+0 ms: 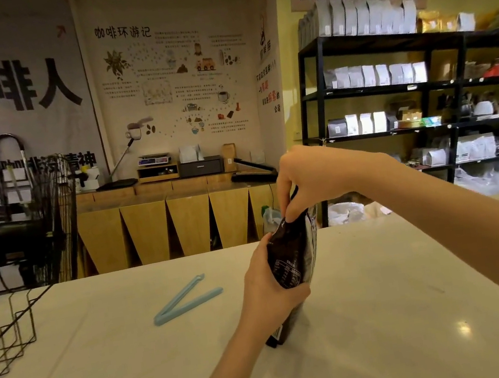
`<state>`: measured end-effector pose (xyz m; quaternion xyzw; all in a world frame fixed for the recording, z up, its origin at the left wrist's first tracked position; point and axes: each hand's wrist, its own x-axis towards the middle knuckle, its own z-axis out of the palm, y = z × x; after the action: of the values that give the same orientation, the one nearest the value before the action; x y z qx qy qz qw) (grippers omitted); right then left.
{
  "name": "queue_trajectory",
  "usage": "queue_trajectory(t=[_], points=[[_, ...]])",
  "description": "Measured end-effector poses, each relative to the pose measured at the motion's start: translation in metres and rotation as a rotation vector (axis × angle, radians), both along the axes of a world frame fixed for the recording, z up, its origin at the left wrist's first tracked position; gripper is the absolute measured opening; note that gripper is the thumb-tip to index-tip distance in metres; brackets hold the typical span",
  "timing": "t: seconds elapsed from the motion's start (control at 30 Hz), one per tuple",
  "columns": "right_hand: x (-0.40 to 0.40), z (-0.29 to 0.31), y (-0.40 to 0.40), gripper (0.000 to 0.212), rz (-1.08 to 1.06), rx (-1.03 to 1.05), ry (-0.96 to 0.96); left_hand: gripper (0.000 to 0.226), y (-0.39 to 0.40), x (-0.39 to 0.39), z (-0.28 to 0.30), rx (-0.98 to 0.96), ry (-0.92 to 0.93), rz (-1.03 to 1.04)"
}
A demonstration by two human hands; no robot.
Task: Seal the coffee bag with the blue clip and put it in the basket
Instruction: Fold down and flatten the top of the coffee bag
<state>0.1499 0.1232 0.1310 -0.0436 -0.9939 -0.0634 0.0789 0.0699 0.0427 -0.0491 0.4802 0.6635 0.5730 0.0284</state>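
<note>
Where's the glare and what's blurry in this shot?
Head view: ceiling-light glare spots on the glossy counter, brightest near the right front. Wide-angle bending curves the shelf and counter edge. The fan and basket at left look soft; the bag print is smeared, while the clip reads clearly.

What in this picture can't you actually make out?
- Head view: the middle of the coffee bag is hidden by the left hand.
- Its mouth is covered by the right hand; open or folded, unclear.
- The wire basket is cut off by the left edge.
- The bag's label print is too small to read.
</note>
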Motion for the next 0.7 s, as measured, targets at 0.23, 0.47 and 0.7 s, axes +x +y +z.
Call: queue_trajectory(t=[0.23,0.47,0.7], points=[[-0.001,-0.003,0.008,0.009,0.105,-0.085,0.161,0.060,0.002,0.002,-0.005,0.042,-0.044,0.003],[-0.005,-0.002,0.006,0.012,0.079,-0.148,0.181,0.061,0.001,-0.002,-0.008,0.027,-0.039,0.005],[-0.014,0.000,0.003,0.015,0.052,-0.200,0.165,0.072,-0.001,0.012,0.000,0.214,0.129,0.286]])
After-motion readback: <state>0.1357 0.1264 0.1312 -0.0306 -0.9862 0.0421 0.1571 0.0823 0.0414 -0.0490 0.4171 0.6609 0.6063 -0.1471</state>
